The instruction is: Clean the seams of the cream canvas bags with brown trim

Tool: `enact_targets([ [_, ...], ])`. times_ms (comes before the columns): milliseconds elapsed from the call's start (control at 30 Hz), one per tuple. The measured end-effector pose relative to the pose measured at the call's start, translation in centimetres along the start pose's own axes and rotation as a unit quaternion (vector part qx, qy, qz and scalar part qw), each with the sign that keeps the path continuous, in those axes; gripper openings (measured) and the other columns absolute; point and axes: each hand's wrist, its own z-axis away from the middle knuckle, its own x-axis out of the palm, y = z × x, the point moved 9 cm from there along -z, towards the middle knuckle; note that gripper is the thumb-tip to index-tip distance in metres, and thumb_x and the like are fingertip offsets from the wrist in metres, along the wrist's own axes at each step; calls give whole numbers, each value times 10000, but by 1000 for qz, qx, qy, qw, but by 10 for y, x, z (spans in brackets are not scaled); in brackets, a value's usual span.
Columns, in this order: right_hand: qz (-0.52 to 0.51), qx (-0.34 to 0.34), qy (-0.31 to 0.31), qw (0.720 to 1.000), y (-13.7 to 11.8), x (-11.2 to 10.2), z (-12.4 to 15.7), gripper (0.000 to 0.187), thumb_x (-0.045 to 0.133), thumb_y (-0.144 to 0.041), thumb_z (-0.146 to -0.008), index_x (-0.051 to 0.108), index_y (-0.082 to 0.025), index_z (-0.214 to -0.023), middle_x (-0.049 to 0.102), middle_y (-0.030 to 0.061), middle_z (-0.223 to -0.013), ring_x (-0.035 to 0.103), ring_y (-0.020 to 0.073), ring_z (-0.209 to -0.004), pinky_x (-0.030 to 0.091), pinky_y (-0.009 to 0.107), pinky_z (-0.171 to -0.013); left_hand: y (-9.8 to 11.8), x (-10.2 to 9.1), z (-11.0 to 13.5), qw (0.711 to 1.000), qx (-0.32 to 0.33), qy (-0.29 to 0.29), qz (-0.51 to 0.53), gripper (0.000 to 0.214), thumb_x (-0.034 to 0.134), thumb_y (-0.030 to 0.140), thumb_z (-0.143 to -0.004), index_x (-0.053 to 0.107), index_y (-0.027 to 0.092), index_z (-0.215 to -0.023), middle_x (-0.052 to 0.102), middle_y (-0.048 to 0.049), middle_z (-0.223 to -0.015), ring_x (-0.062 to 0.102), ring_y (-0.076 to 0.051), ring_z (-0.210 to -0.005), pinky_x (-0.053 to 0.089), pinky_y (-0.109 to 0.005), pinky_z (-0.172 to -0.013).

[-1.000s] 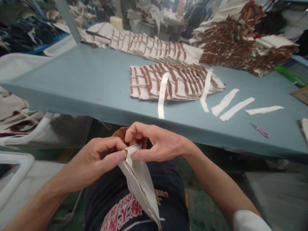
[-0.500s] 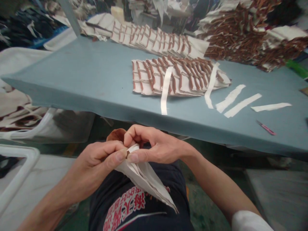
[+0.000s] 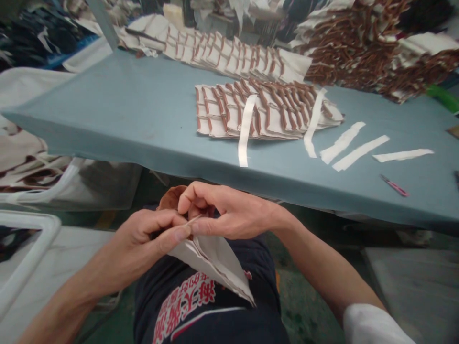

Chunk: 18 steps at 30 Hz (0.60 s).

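A folded piece of white and brown fabric hangs between my hands, in front of the dark printed cloth at my waist. My left hand is closed, pinching its upper edge between thumb and forefinger. Right beside it, my right hand pinches the same edge, with its fingers curled above the thumb. A brown part of the piece shows behind the hands. The fingertips nearly meet, and the exact spot they grip is partly hidden.
Across the blue table lie rows of white pieces with brown edges, several white strips and pink-handled snips. A tall brown and white stack stands at the back right. White bins are at the left.
My fingers have shifted slightly along the fabric's edge, which now shows as a thin line between the thumbs. The hanging tip has swung a little up and left.
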Motion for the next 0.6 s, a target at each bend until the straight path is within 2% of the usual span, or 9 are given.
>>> enact_targets([
  [133, 43, -8, 22, 999, -1, -3, 1, 220, 729, -339, -1026, 570, -200, -1086, 596, -47, -886, 543, 130, -781, 454, 270, -704, -6, 3, 0, 999, -34, -20, -1, 428, 630, 433, -1025, 735, 210, -675, 570, 66, -591, 498, -95, -534, 379, -167, -499],
  [233, 154, -44, 101, 982, -10, -8, 10, 139, 703, -278, -1025, 602, -205, -1087, 704, 18, -1040, 643, 171, -938, 536, 321, -848, -2, -1, 2, 999, -38, 14, -5, 431, 614, 436, -1023, 733, 211, -675, 615, 53, -620, 552, -106, -564, 429, -164, -534],
  [333, 313, -144, 183, 921, -31, -3, 27, 60, 658, -213, -1056, 641, -206, -1113, 742, 59, -1128, 677, 191, -1066, 556, 353, -981, 5, -6, 2, 997, -36, 65, -9, 428, 619, 431, -1009, 725, 216, -654, 623, 48, -614, 561, -111, -554, 433, -169, -525],
  [400, 394, -206, 200, 873, -38, 7, 38, 44, 630, -231, -1100, 661, -204, -1116, 749, 54, -1068, 685, 175, -980, 567, 312, -892, 9, -6, 1, 996, -33, 81, -6, 412, 625, 423, -1006, 748, 225, -667, 650, 45, -621, 580, -117, -557, 443, -171, -521],
  [500, 492, -251, 206, 808, -36, 18, 44, 104, 622, -284, -1135, 682, -205, -1102, 747, 28, -948, 656, 163, -815, 530, 289, -737, 10, -5, -2, 996, -30, 83, 6, 407, 623, 419, -1011, 774, 233, -682, 710, 30, -655, 627, -133, -582, 476, -177, -531],
  [600, 545, -261, 199, 772, -34, 19, 41, 161, 584, -293, -1164, 689, -203, -1082, 746, 15, -907, 627, 159, -765, 503, 295, -710, 4, -3, -3, 996, -50, 77, 13, 415, 603, 439, -1028, 818, 218, -749, 757, 1, -711, 656, -150, -612, 499, -192, -540],
])
